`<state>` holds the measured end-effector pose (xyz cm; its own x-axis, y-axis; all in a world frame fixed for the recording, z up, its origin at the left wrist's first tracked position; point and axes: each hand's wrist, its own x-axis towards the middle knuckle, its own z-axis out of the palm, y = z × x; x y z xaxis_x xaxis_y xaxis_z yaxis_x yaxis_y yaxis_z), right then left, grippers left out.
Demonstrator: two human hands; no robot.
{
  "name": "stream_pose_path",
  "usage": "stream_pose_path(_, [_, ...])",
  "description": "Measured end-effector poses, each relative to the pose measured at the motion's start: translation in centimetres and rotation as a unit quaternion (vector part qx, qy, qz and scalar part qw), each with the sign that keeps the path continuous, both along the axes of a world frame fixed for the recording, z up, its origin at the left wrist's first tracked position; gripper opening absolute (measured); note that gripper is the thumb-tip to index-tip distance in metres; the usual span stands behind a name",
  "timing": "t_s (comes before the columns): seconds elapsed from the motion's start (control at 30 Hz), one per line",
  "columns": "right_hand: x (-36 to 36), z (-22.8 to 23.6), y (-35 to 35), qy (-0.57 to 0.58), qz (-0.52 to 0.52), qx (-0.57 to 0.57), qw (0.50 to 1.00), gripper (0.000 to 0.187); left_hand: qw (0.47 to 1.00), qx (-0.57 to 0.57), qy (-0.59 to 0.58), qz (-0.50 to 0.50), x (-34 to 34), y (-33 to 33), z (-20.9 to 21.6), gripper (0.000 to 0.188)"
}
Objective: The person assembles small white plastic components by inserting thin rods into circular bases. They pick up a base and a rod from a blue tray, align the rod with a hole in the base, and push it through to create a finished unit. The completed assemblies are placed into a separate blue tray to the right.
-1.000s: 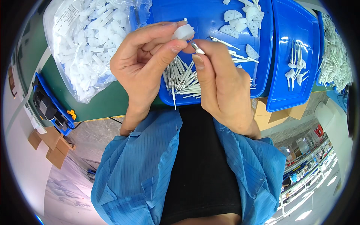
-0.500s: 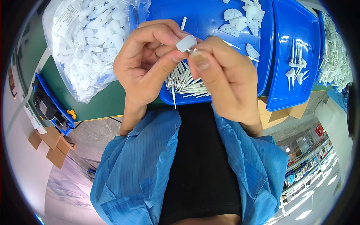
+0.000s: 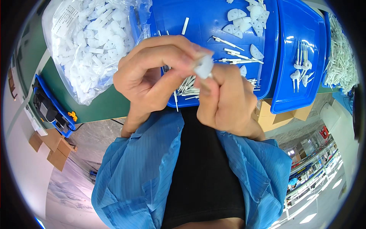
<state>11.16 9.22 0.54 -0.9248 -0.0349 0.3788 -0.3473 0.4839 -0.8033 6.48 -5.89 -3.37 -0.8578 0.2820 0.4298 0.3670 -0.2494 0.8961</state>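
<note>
A small white plastic piece (image 3: 204, 67), blurred by motion, is pinched in the fingertips of my left hand (image 3: 154, 72). My right hand (image 3: 228, 101) is closed just beside it, thumb and forefinger gripping a thin rod whose short end shows against the piece. Most of that rod is hidden in my fingers. Both hands are raised over the near part of a blue tray (image 3: 213, 15). Beneath them lies a pile of thin white rods with metal tips (image 3: 188, 89).
At left, a clear bag (image 3: 91, 49) holds many white plastic pieces. Loose white fan-shaped pieces (image 3: 236, 15) lie farther back in the tray. A second blue tray (image 3: 284, 76) holds several rods with pieces attached (image 3: 302, 63). Another rod pile (image 3: 339, 57) is far right.
The white piece has moved right and slightly nearer me, turning as it went. Both hands have come down a little, uncovering rods in the tray behind my right hand.
</note>
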Motion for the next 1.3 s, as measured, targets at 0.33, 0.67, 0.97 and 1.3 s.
stream_pose_path(0.33, [-0.7, -2.3, 2.2, -0.006, 0.048, -0.036, 0.998, 0.024, 0.985, -0.137, 0.101, 0.007, -1.1, -0.6, 0.5, 0.047])
stream_pose_path(0.67, [-0.6, -1.2, 2.1, -0.236, 0.059, -0.288, 0.926, 0.017, 0.993, -0.099, 0.054, 0.022, -0.6, 0.1, 0.4, 0.028])
stream_pose_path(0.97, [-0.4, 1.1, 5.1, -0.213, -0.026, 0.012, 0.977, 0.010, 0.988, -0.079, 0.133, -0.025, -0.5, 0.5, 0.3, 0.023])
stream_pose_path(1.3, [0.4, -2.0, 7.5, -0.095, 0.025, 0.275, 0.956, 0.024, 0.998, 0.029, 0.022, -0.047, -0.8, -0.2, -0.7, 0.019])
